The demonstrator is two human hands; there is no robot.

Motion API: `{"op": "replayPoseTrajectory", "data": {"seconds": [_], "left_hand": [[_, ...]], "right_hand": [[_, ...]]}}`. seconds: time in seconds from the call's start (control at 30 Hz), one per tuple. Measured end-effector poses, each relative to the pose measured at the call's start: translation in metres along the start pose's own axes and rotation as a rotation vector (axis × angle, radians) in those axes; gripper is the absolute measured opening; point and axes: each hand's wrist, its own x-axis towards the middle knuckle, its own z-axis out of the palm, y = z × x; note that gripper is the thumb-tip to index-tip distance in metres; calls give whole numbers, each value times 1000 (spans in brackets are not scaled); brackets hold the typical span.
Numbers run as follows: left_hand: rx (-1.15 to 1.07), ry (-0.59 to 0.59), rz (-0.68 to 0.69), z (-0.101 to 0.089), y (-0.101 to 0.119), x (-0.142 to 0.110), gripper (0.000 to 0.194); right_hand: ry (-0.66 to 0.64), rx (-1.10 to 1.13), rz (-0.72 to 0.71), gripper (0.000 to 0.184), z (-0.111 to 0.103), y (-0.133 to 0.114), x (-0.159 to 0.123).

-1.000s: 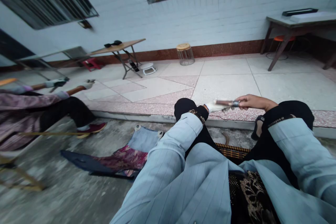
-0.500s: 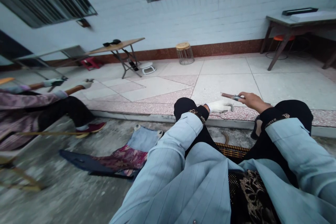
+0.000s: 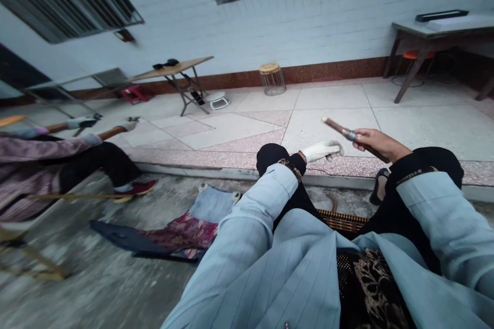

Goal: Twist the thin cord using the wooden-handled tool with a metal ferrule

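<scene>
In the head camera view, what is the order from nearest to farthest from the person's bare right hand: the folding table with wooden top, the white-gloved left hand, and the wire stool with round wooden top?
From the right hand, nearest first:
1. White-gloved left hand, just to its left, not touching it.
2. Wire stool, beyond the floor tiles, by the wall.
3. Folding table, farther left along the wall.

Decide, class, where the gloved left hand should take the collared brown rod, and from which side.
Take the brown rod by its free end, from below: the bare right hand holds the collar end, and the gloved left hand lies under that tilted shaft.
</scene>
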Motion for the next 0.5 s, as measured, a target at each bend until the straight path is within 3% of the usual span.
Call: {"op": "replayPoseTrajectory", "data": {"seconds": [0.13, 0.2, 0.27, 0.37, 0.5], "left_hand": [[81, -152, -42, 6, 6, 1, 28], [94, -172, -42, 7, 5, 0, 29], [99, -172, -35, 5, 3, -1, 30], [108, -157, -43, -1, -4, -3, 33], [135, -73, -44, -9, -13, -3, 33]], "right_hand": [[375, 67, 66, 44, -3, 7, 11], [477, -93, 141, 43, -7, 12, 15], [518, -398, 198, 41, -9, 16, 16], [440, -911, 223, 39, -5, 20, 11], [99, -1215, 203, 37, 5, 23, 5]]}}
